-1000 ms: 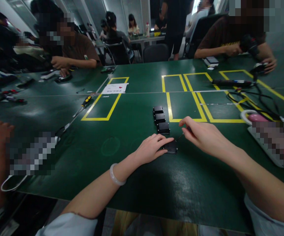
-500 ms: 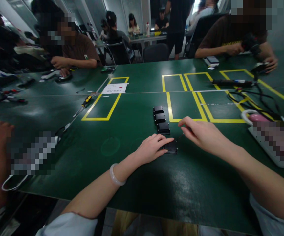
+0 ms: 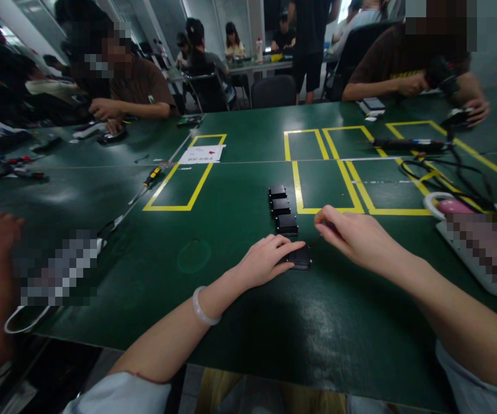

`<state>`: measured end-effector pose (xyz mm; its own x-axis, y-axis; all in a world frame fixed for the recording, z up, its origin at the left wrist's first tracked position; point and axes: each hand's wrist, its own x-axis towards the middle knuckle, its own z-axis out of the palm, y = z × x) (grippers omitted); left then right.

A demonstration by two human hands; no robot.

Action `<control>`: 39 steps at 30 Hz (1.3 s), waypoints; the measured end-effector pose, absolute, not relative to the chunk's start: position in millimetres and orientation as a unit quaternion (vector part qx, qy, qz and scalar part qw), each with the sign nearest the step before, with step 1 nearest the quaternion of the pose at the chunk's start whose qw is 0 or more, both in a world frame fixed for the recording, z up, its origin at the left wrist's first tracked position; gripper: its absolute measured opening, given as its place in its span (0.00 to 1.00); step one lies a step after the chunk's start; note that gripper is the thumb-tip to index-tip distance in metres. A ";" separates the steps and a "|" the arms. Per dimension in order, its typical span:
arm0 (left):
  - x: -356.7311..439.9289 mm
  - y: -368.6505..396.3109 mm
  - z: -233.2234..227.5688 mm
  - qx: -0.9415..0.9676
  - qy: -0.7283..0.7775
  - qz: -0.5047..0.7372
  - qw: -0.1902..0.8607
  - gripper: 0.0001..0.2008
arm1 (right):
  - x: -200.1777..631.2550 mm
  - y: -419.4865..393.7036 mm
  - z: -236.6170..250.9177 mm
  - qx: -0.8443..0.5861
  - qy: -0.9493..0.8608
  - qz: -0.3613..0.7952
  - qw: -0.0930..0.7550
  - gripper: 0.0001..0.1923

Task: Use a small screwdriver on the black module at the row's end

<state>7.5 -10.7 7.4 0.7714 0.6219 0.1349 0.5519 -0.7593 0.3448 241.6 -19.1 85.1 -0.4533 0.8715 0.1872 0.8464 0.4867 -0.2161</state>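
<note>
No txt legible for sure. White sheet point(image 3: 196, 152) on table point(image 3: 248, 129), beyond L hand point(image 3: 265, 259) & a bit left of it, has a row of dark chars point(image 3: 201, 160) + red mark point(image 3: 211, 153); too small to read. Brown shirt point(image 3: 375, 72) across table, beyond R hand point(image 3: 347, 233), has yellow lettering point(image 3: 404, 75), blurred, unreadable.

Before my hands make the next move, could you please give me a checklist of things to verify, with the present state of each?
1. Left hand on the flat black rectangular piece: ok, fingers rest on it.
2. Thin dark tool held: ok, pinched in the right hand.
3. Tool tip seated at the piece's far right corner: cannot tell, too small.
4. Left hand apart from the nearest of the three black rectangular blocks: cannot tell, they nearly meet in this view.
5. Yellow-and-black-handled screwdriver away from both hands: ok, it lies well to the left.
</note>
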 end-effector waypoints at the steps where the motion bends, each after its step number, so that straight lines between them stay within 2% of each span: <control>1: 7.5 -10.6 7.4 0.930 0.316 0.121 0.144 0.24 | 241.1 -19.8 85.5 -0.504 -0.851 0.048 0.137 0.09; 7: 7.4 -10.1 6.5 0.931 0.312 0.123 0.146 0.24 | 238.1 -23.9 90.4 -0.503 -0.852 0.057 0.134 0.08; 12: 7.6 -9.9 5.9 0.931 0.313 0.123 0.141 0.24 | 239.1 -22.8 89.5 -0.507 -0.853 0.019 0.122 0.08; 23: 7.4 -10.9 7.0 0.930 0.315 0.123 0.144 0.24 | 241.1 -22.4 90.7 -0.514 -0.854 -0.024 0.082 0.18; 30: 7.3 -10.0 7.0 0.930 0.315 0.121 0.150 0.24 | 238.4 -25.0 91.6 -0.519 -0.848 0.025 0.103 0.09; 36: 7.3 -10.4 8.0 0.929 0.313 0.125 0.152 0.24 | 238.6 -28.1 97.7 -0.519 -0.846 0.048 0.115 0.07; 39: 7.6 -10.9 8.3 0.928 0.316 0.124 0.150 0.24 | 239.0 -26.7 95.5 -0.514 -0.850 0.032 0.112 0.11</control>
<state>7.6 -10.9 8.3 0.7692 0.6246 0.1350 0.5503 -0.7547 0.3572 239.0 -26.7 95.5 -0.4465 0.8807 0.1579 0.8665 0.4696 -0.1693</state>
